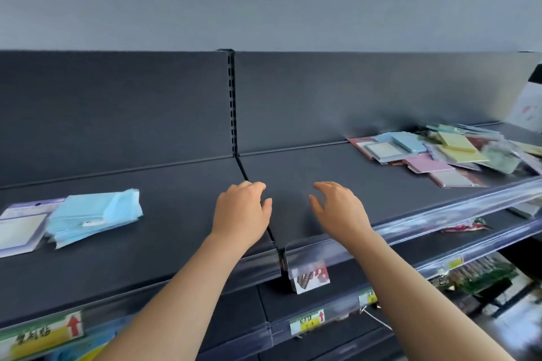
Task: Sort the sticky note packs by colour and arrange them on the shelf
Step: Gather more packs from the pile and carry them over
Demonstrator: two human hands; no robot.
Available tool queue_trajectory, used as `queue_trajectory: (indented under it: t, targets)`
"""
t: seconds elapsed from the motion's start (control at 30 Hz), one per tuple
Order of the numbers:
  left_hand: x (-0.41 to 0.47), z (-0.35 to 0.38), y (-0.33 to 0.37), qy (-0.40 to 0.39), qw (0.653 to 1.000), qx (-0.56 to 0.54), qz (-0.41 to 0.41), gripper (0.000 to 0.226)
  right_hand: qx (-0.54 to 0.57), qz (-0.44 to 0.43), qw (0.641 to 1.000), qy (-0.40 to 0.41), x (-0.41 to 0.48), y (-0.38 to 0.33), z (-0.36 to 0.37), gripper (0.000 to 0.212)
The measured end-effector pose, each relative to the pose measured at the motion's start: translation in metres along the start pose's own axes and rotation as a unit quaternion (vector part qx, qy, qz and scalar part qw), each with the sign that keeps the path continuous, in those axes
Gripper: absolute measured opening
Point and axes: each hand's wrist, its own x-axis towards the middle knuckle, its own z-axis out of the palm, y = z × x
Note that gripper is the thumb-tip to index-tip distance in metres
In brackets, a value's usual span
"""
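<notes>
- Head view: both grips are empty. The left grip (pixel 242 208) hangs over the shelf (pixel 176 231) with its fingers loosely curled, pinching nothing. The right grip (pixel 337 208), just beside it, has its fingers spread and relaxed, and it's holding nothing either.
- The unsorted pile of packs (pixel 440 152) sits out to the right of the right grip and further back. It's a messy overlap of blue, yellow, pink and whitish ones.
- Way off to the left of the left grip there's a blue stack (pixel 93 214), with a white pack (pixel 20 228) tucked against its far side. So blue looks mostly sorted, I'd guess.
- Step in hand, I reckon: fetch the next pack from the pile. The right grip is nearer, so reach with that one.
- Tip: take a pack lying on top, like the yellow pack (pixel 457 141), rather than yanking out a buried one. The wrappers look slippery, and the heap could slide toward the front rail (pixel 440 214).
- The bare stretch under both grips looks like a good home for the next colour. Square the edges up so the stacks sit apart.
</notes>
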Motion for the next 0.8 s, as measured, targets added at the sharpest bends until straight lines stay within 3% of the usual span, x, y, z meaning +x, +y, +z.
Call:
queue_trajectory:
  t: [0.23,0.57,0.8]
  targets:
    - [0.041,0.039,0.019,-0.056,0.998,0.000,0.012,0.032,-0.007,0.056,0.998,-0.008,0.025,0.041,-0.003,0.032]
    - [0.099,0.086,0.061,-0.067,0.996,0.033,0.049,0.023,-0.012,0.079,0.997,0.005,0.072,0.112,-0.009,0.034]
    - [0.138,0.117,0.106,-0.045,0.999,0.022,-0.005,0.020,-0.068,0.070,0.995,0.017,0.135,0.190,-0.019,0.048]
